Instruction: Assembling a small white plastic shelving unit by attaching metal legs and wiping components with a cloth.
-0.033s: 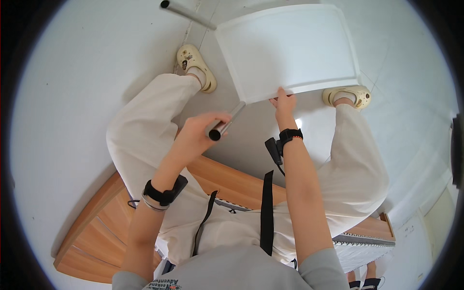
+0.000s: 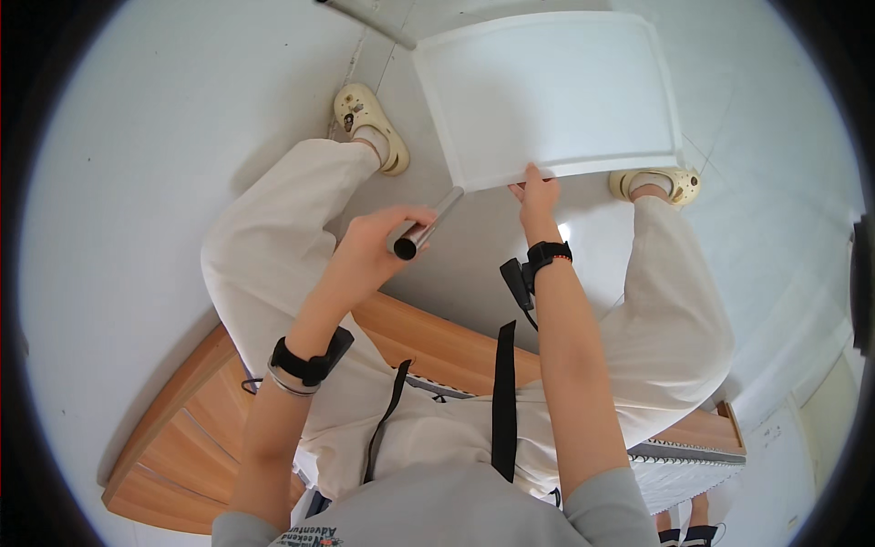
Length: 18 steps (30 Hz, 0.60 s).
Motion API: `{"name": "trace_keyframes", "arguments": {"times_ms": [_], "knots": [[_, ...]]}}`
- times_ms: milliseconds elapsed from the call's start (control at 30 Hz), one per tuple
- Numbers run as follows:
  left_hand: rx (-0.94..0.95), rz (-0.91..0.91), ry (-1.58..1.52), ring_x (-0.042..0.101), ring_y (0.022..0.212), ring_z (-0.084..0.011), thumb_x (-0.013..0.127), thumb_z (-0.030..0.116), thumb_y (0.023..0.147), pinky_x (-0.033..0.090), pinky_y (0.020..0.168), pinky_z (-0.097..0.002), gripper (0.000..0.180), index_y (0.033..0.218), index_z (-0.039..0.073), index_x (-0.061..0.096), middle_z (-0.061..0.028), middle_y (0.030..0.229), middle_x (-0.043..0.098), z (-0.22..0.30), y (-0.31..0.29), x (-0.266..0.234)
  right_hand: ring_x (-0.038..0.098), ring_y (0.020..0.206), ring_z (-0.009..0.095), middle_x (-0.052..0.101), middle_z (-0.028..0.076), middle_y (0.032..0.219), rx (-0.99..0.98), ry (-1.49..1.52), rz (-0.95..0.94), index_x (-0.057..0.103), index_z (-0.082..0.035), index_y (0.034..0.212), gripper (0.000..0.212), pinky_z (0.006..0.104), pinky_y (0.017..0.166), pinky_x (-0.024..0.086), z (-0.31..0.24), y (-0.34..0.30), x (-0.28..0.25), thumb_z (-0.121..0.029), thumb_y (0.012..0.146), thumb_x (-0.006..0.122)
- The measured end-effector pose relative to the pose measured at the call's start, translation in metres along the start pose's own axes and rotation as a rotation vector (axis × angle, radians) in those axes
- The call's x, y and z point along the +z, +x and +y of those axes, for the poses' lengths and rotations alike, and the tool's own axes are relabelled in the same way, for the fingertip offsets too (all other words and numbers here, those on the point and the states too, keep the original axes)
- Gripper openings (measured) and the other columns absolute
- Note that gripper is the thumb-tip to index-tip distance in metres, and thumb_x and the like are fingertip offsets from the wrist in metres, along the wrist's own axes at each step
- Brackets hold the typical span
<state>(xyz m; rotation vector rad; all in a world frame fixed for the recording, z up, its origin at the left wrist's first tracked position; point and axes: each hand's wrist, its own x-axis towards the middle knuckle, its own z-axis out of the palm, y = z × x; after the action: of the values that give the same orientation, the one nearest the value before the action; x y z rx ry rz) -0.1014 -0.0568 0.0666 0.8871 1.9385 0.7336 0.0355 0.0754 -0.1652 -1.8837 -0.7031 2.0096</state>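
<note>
A white rectangular panel with a raised rim (image 2: 565, 91) is tilted between my feet. Metal tubes stick out at its two left corners. My left hand (image 2: 375, 248) is wrapped round the near metal tube (image 2: 445, 211), whose open dark end points toward me. The far metal tube (image 2: 369, 23) runs off past the top edge of the view. My right hand (image 2: 538, 195) grips the panel's near rim, thumb on top; its other fingers are partly hidden underneath. The panel's right edge comes close to my right shoe.
My cream clogs, left (image 2: 372, 123) and right (image 2: 673, 180), stand on the pale tiled floor (image 2: 756, 228) either side of the panel. Beneath me is a wooden seat or bed frame (image 2: 196, 438). A white wall rises at left. Another person's feet (image 2: 700, 509) show at lower right.
The panel has shifted slightly right. The far tube has slid a little up and right, and the near tube's open end a little up. Both hands keep their holds.
</note>
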Motion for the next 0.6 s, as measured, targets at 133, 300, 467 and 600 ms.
{"name": "trace_keyframes", "arguments": {"times_ms": [133,300,467,600], "knots": [[-0.097,-0.049,0.005,0.059,0.089,-0.0202,0.064,-0.003,0.069,0.046,0.076,-0.0271,0.028,0.095,0.003,0.055,-0.0092,0.098,0.061,0.009,0.016,-0.001,0.055,0.080,0.025,0.049,0.015,0.091,0.034,0.097,0.010,0.042,0.007,0.097,0.029,0.0393,0.069,0.054,-0.004,0.013,-0.009,-0.012,0.080,0.055],[0.024,-0.021,0.063,0.058,0.087,-0.0162,0.063,-0.002,0.070,0.044,0.078,-0.0257,0.027,0.095,0.002,0.054,-0.0077,0.098,0.061,0.003,0.028,-0.010,0.056,0.082,0.026,0.050,0.018,0.090,0.084,0.064,-0.107,0.040,0.008,0.098,0.032,0.0410,0.070,0.054,-0.015,0.019,-0.015,-0.015,0.082,0.054],[-0.064,0.047,-0.013,0.056,0.092,-0.0133,0.062,-0.001,0.073,0.042,0.080,-0.0242,0.025,0.096,0.002,0.054,-0.0050,0.098,0.060,-0.002,0.043,-0.026,0.055,0.088,0.029,0.049,0.022,0.099,0.228,-0.109,-0.295,0.038,0.008,0.105,0.033,0.0385,0.076,0.051,-0.024,-0.001,-0.017,-0.016,0.084,0.047],[-0.008,0.090,-0.203,0.053,0.097,-0.0141,0.059,0.003,0.078,0.040,0.081,-0.0246,0.014,0.091,0.002,0.055,-0.0042,0.093,0.058,-0.027,0.055,-0.017,0.055,0.087,0.029,0.050,0.021,0.097,0.246,-0.096,-0.329,0.039,0.007,0.105,0.030,0.0386,0.076,0.051,-0.013,-0.022,-0.003,-0.012,0.083,0.045]]}}
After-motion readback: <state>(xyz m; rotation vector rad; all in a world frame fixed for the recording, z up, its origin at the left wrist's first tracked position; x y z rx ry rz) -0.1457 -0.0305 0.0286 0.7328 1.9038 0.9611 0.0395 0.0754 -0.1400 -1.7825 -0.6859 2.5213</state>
